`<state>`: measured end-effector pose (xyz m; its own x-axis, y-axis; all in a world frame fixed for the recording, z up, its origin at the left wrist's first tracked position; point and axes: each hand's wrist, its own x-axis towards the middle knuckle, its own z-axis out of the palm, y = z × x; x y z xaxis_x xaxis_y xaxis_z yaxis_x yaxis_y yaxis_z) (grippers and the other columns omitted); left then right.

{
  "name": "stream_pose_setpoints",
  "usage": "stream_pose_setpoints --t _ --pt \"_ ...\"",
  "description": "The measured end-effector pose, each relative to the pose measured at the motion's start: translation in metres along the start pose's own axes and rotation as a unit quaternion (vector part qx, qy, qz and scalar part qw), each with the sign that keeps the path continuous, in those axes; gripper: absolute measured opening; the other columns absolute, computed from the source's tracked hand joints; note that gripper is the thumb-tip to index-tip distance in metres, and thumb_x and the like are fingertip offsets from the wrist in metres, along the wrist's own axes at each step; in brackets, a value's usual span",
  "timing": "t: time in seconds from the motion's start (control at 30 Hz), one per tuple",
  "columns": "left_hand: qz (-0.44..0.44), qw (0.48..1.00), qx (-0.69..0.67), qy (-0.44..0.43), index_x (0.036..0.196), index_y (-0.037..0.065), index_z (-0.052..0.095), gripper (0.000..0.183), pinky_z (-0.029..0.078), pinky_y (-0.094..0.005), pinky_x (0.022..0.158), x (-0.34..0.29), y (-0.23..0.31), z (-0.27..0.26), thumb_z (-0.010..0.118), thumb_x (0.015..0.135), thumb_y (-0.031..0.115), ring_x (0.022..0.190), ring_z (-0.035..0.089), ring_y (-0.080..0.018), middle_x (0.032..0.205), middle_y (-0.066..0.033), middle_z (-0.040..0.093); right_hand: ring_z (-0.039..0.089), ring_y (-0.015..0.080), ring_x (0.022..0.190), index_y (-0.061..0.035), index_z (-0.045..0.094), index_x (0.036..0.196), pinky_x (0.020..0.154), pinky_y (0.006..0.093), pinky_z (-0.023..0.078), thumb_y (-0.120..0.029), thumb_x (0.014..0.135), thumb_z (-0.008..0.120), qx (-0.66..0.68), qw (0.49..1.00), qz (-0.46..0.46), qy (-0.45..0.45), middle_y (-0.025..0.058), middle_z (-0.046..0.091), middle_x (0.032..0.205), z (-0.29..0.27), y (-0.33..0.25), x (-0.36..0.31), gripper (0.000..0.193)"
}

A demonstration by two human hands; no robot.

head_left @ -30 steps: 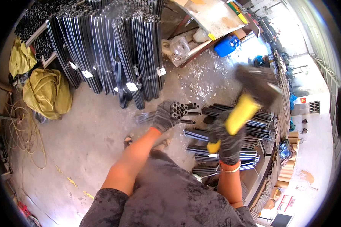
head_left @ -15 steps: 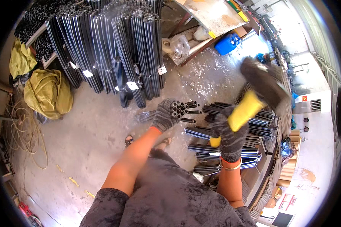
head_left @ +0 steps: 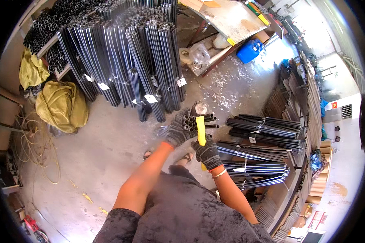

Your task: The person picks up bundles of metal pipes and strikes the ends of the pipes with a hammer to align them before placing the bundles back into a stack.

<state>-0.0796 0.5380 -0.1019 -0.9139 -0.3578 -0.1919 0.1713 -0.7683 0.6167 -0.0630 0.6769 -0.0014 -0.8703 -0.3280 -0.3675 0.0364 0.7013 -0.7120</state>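
Observation:
My left hand (head_left: 177,130), in a dark grey knitted glove, is wrapped round a bundle of thin black tubes (head_left: 188,122). The open tube ends face up towards me, some sticking out to the right at uneven lengths. In the same kind of glove, my right hand (head_left: 208,153) grips the yellow handle of a mallet (head_left: 201,131). Its round, pale-faced head is at the far side of the tube ends; whether it touches them I cannot tell. The tubes' lower part is mostly hidden by my left hand.
Tall bundles of black tubes (head_left: 150,69) stand at the back left. More tied bundles (head_left: 267,129) lie stacked on my right. Yellow sacks (head_left: 63,106) and a coiled hose (head_left: 36,146) are at left. A worktable (head_left: 235,20) and blue jug (head_left: 250,51) stand behind.
My right hand has swung the mallet from the raised position at right, leftward and down to the tube ends. My left hand still holds the bundle. The view has shifted slightly.

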Motion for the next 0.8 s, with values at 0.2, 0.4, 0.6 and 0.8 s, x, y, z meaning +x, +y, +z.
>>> stream_pose_setpoints --t 0.2,0.4,0.6,0.8 --pt "-0.207 0.943 -0.259 -0.018 0.124 0.013 0.051 0.04 0.053 -0.0349 0.079 -0.011 0.042 0.01 0.061 0.088 0.028 0.092 0.06 -0.0171 0.108 -0.0023 0.061 0.061 0.038 0.078 -0.0004 0.057 0.1 0.067 0.042 0.048 -0.025 0.074 0.074 -0.061 0.994 -0.082 0.048 0.0216 0.062 0.086 0.014 -0.023 0.001 0.04" --pt "0.128 0.927 0.347 -0.064 0.133 0.005 0.034 0.076 0.049 -0.0313 0.084 -0.041 0.065 0.027 0.078 0.07 0.008 0.094 0.057 -0.018 0.11 -0.0093 0.058 0.06 0.0402 0.077 -0.0006 0.055 0.099 0.065 0.042 0.048 -0.02 0.076 0.07 -0.046 0.966 -0.228 0.11 0.0226 0.061 0.084 0.038 -0.012 0.01 0.034" --pt "0.141 0.855 0.48 0.139 0.11 0.0 0.055 0.044 0.05 -0.0317 0.073 -0.041 0.073 0.044 0.069 0.068 -0.003 0.079 0.06 -0.0186 0.094 -0.0083 0.063 0.06 0.0418 0.084 0.0003 0.048 0.117 0.071 0.0451 0.049 -0.021 0.073 0.069 -0.053 0.982 -0.181 0.012 0.0238 0.062 0.09 0.041 -0.016 0.0 0.053" --pt "0.092 0.9 0.405 0.132 0.112 0.0 0.054 0.046 0.05 -0.0292 0.074 -0.044 0.08 0.053 0.066 0.068 -0.007 0.082 0.06 -0.0168 0.099 -0.0077 0.062 0.063 0.0257 0.089 -0.0003 0.043 0.128 0.076 0.0361 0.05 -0.023 0.066 0.083 0.111 0.972 -0.207 -0.022 0.014 0.063 0.102 -0.001 0.045 -0.014 0.077"
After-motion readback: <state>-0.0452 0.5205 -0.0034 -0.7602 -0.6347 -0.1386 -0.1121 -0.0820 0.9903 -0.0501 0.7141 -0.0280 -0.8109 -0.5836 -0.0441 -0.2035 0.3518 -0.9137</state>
